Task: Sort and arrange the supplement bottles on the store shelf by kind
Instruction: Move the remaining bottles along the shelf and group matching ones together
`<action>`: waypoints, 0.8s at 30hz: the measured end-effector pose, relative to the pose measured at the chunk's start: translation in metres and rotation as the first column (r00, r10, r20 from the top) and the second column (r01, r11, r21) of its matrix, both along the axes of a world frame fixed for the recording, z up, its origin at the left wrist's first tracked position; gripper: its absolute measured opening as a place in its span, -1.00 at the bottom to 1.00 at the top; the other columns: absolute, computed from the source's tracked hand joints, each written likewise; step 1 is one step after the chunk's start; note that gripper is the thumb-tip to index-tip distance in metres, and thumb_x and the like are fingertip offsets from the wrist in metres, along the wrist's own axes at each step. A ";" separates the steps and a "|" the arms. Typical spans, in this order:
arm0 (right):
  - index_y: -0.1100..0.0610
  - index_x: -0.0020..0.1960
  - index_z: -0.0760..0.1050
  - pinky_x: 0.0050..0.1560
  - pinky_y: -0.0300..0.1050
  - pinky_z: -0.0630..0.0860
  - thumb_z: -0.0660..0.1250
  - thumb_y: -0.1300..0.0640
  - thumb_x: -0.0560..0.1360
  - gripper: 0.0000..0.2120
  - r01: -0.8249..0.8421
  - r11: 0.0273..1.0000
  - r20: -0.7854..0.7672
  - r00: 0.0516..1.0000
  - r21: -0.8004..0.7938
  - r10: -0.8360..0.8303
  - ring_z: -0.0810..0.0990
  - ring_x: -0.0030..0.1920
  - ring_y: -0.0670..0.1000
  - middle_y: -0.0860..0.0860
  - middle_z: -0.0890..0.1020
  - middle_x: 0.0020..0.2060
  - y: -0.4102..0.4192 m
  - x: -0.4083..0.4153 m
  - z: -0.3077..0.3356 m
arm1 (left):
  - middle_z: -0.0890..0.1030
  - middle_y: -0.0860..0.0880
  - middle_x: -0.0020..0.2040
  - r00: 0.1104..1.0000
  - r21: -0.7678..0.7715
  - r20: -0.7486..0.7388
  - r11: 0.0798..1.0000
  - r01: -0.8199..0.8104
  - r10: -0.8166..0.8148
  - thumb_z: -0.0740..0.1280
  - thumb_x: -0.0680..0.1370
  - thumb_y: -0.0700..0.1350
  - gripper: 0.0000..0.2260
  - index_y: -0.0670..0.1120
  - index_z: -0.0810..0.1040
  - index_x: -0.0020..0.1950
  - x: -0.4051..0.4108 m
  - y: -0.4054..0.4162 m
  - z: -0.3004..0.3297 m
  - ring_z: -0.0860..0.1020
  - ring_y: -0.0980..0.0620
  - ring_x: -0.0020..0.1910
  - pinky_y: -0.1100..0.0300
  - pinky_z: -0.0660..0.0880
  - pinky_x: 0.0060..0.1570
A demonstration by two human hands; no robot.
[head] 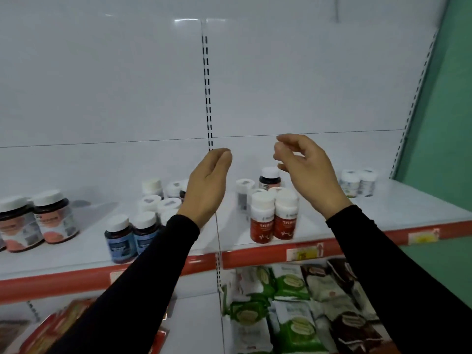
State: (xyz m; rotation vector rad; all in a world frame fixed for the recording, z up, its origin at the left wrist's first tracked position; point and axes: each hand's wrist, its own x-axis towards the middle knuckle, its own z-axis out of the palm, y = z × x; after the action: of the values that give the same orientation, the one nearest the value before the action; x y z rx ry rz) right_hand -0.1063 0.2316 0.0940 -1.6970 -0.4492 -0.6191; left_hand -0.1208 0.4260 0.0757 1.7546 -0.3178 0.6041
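Both hands are raised above a white shelf (383, 221) with a red front edge. My left hand (208, 185) has relaxed, slightly bent fingers and holds nothing. My right hand (304, 169) hangs loosely curled and is also empty. Below the right hand stand two red-label bottles (273, 219) with white caps; a dark bottle (270, 178) and a white bottle (244, 194) stand behind them. Two blue-label bottles (130, 237) stand at the front left of my left arm, with several white-capped bottles (159, 200) behind. Two large pink-label jars (35, 221) stand at the far left. Two white bottles (358, 182) stand at the far right.
The white back panel (127, 85) rises behind the shelf, with a slotted upright (207, 85) in the middle. On the lower shelf lie green and brown packets (293, 302) at the right and red packets (51, 328) at the left. A green wall (444, 111) borders the right.
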 end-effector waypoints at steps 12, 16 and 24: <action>-0.19 0.04 0.56 0.16 -0.03 0.58 0.32 -0.24 0.40 -0.74 -0.155 0.987 -0.099 0.984 -0.045 0.150 0.63 0.05 -0.18 -0.26 0.64 -0.01 -0.097 0.088 -0.014 | 0.61 0.08 0.14 0.990 0.033 -0.128 0.998 -0.059 0.063 0.12 0.60 0.19 -0.68 0.11 0.53 0.20 0.049 -0.101 0.020 0.56 0.12 0.16 0.00 0.45 0.27; -0.16 0.11 0.55 -0.03 -0.32 0.51 0.33 -0.14 0.50 -0.79 -0.252 0.957 -0.160 0.960 -0.144 0.229 0.62 0.00 -0.23 -0.28 0.61 0.02 -0.105 0.114 -0.031 | 0.61 0.08 0.15 0.974 0.072 -0.173 0.988 -0.134 0.145 0.09 0.64 0.18 -0.67 0.08 0.52 0.23 0.053 -0.112 0.021 0.56 0.12 0.15 -0.01 0.46 0.26; -0.04 0.35 0.46 -0.03 -0.34 0.47 0.44 -0.03 0.47 -0.53 -0.464 0.797 -0.332 0.876 -0.386 0.349 0.57 0.16 -0.12 -0.21 0.57 0.14 -0.092 0.143 -0.064 | 0.61 0.05 0.16 0.951 0.108 -0.210 0.972 -0.206 0.225 0.06 0.65 0.19 -0.63 0.05 0.52 0.27 0.050 -0.108 0.024 0.57 0.07 0.16 0.02 0.44 0.28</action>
State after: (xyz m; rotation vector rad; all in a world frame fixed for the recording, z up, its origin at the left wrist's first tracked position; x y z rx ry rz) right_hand 0.0370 0.1392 0.0304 -2.0023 -0.8059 0.0333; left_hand -0.0710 0.3177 0.1000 1.9344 0.0054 0.5493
